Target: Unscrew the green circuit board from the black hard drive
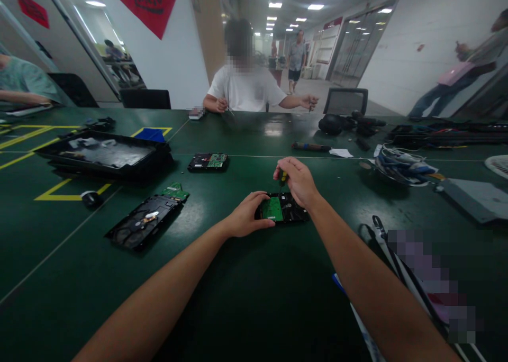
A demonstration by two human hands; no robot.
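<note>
A hard drive (296,212) lies on the green table with its green circuit board (272,208) facing up. My left hand (251,214) grips the drive's left end, thumb along the near edge and fingers on the far side. Above the board, my right hand (297,181) is closed around a screwdriver (283,178) with a yellow and black handle. The screwdriver points down at the drive; whether its tip sits in a screw is too small to tell. Beyond my left hand lies a second hard drive (208,162), also board side up.
Left of me are a black casing with a loose green board (145,222), a mouse (91,198) and black trays (107,155). Bundled cables (402,166), a grey box (474,198) and a lanyard (392,256) lie right. Across the table sits a person in white (250,89).
</note>
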